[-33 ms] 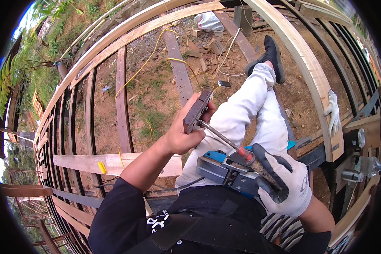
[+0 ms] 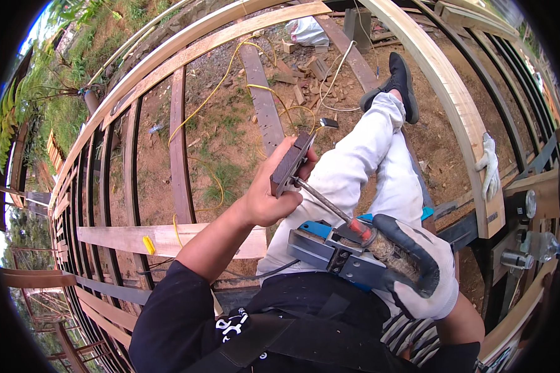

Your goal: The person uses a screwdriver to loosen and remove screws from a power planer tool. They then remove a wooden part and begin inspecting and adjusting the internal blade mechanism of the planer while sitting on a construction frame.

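Observation:
My bare left hand [image 2: 270, 186] is closed around a dark, block-like piece [image 2: 291, 163]. From that piece a metal shaft [image 2: 320, 200] slants down to a red collar [image 2: 359, 230] and a worn brown handle [image 2: 393, 256]. Around this handle my gloved right hand [image 2: 432, 273] curves in a wide C, thumb and fingers apart, with the handle visible between them. Under the shaft, a blue and grey power planer [image 2: 336, 252] rests across my lap, its flat grey side facing up. Where the shaft meets the dark piece is partly hidden by my fingers.
Wooden beams [image 2: 442, 93] and dark joists [image 2: 182, 149] frame open ground below. A yellow cord [image 2: 214, 93] winds across them. A loose white glove [image 2: 489, 166] hangs on the right beam near a glass jar [image 2: 518, 260]. Wood scraps [image 2: 298, 93] lie beyond my feet.
My right hand has shifted slightly down, and its fingers have spread wider around the handle, showing more of it. The left hand and planer stay nearly still.

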{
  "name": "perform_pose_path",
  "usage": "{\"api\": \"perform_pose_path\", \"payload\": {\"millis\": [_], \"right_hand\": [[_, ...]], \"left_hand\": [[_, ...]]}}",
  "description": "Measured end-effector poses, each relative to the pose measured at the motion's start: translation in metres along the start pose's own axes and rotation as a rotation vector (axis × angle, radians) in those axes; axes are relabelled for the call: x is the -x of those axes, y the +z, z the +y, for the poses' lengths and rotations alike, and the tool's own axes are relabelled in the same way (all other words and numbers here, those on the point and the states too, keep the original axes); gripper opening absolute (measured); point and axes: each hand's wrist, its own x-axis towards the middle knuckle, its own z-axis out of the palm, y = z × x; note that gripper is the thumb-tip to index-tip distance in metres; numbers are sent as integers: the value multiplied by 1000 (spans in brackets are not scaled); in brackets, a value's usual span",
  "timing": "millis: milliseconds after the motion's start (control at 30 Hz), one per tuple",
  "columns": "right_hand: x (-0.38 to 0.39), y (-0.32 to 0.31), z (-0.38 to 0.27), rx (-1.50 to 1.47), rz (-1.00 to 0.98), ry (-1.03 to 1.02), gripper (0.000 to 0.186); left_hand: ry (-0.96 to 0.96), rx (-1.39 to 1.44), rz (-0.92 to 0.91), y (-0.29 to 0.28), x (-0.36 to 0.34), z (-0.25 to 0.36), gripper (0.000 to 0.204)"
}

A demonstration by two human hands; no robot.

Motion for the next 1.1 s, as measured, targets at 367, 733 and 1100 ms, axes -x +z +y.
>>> {"api": "perform_pose_path", "payload": {"millis": [367, 733, 1100], "right_hand": [[20, 20, 36, -1009, -50, 521, 69], [-12, -4, -6, 830, -113, -414, 57], [-3, 8, 18, -167, 75, -1, 63]], "left_hand": [[88, -90, -145, -6, -1, -7, 59], [17, 72, -98, -11, 5, -13, 58], [-39, 18, -40, -6, -2, -1, 60]]}}
